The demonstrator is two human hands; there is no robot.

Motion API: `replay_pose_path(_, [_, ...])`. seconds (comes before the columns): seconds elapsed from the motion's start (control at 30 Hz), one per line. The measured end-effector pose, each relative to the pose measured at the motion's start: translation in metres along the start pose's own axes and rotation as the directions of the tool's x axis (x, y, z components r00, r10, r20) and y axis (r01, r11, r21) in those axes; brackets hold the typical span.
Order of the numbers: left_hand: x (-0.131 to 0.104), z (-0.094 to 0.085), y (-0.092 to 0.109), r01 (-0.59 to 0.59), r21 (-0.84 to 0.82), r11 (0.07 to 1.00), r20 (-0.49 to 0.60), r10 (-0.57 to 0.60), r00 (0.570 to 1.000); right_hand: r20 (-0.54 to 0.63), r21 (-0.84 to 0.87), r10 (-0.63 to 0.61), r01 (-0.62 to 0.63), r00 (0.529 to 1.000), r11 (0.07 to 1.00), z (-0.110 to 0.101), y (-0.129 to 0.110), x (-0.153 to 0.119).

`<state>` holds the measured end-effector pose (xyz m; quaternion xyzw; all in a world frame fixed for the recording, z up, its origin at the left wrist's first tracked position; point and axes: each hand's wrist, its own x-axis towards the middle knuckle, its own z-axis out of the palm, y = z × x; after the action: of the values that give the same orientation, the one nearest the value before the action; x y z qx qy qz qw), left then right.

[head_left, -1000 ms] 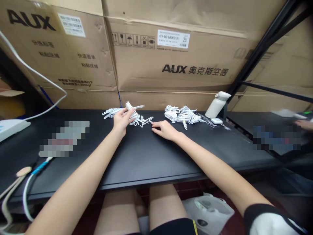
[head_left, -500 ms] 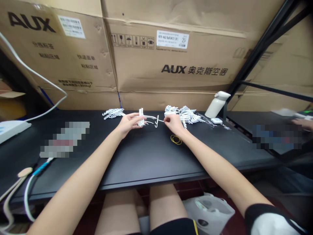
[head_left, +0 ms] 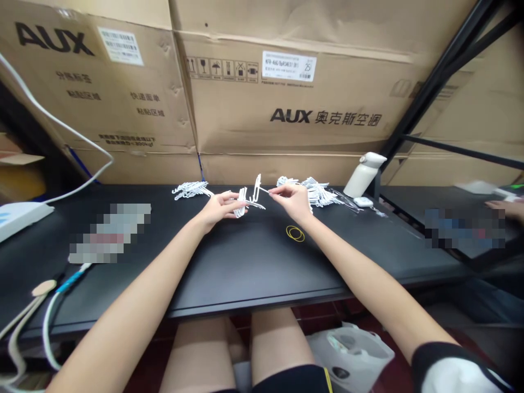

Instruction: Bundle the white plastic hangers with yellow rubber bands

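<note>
Near the middle of the black table, my left hand [head_left: 221, 210] is closed around a small bundle of white hooks [head_left: 241, 203]. My right hand [head_left: 292, 201] pinches the stem of a single white hook [head_left: 256, 188], whose wide end stands just right of the bundle, very close to it. Behind my left hand lies a pile of white hooks [head_left: 190, 189] on the table. Another, larger pile of white hooks [head_left: 320, 192] lies behind and right of my right hand, which partly hides it. Two yellow loops [head_left: 295, 233] rest below my right hand.
On the black table [head_left: 254, 267], a white bottle [head_left: 364, 174] and a small white case [head_left: 362, 202] stand at the back right. A blurred-out device [head_left: 110, 232] and cables lie left. Cardboard boxes [head_left: 286, 131] rise behind. Another person's hand [head_left: 505, 207] shows far right.
The single hook in my right hand has turned upward and moved left, nearer the bundle. My left hand has shifted slightly right with the bundle, which is tilted differently.
</note>
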<state>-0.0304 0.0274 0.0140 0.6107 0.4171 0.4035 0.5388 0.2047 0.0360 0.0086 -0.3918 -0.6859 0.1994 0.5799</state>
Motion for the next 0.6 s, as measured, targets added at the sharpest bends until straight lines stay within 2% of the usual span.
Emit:
replay_pose_path(0.1, [-0.0001, 0.0, -0.0004, -0.004, -0.011, 1.0, 0.016, 0.004, 1.0, 0.019, -0.016, -0.013, 0.014, 1.0, 1.0, 0.0037, -0.0042, -0.0036])
replay_pose_path(0.23, [0.0006, -0.0008, -0.001, -0.004, -0.006, 1.0, 0.03, 0.004, 1.0, -0.081, -0.044, -0.02, 0.016, 0.997, 0.999, 0.0049, -0.0066, -0.005])
replay_pose_path(0.3, [0.0009, -0.0008, -0.0012, -0.001, -0.004, 1.0, 0.033, 0.001, 0.999, -0.093, -0.046, -0.021, 0.016, 0.995, 0.999, 0.0041, -0.0059, -0.0043])
replay_pose_path(0.6, [0.0001, 0.0025, 0.0003, 0.021, 0.001, 1.0, 0.013, -0.021, 1.0, 0.103, -0.036, -0.036, 0.039, 0.994, 0.999, 0.008, -0.0083, -0.0073])
